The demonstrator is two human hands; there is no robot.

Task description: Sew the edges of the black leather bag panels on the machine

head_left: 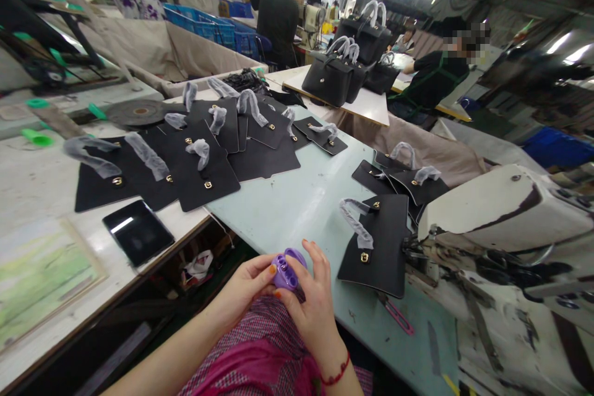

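Note:
Both my hands hold a small purple plastic object [286, 269] with holes in it, low over my lap at the front edge of the table. My left hand [244, 288] pinches its left side with curled fingers. My right hand [315, 303] wraps round its right side, a red string on the wrist. Just beyond, on the pale green table [288, 204], lies a black leather bag panel [378, 244] with a gold clasp and a handle wrapped in foam.
Several more black panels with wrapped handles [185, 161] cover the table's left and far side. A white sewing machine [505, 216] stands at right, pink snips [396, 314] near it. A dark phone [138, 232] lies at left. Finished black bags [341, 71] and other people sit beyond.

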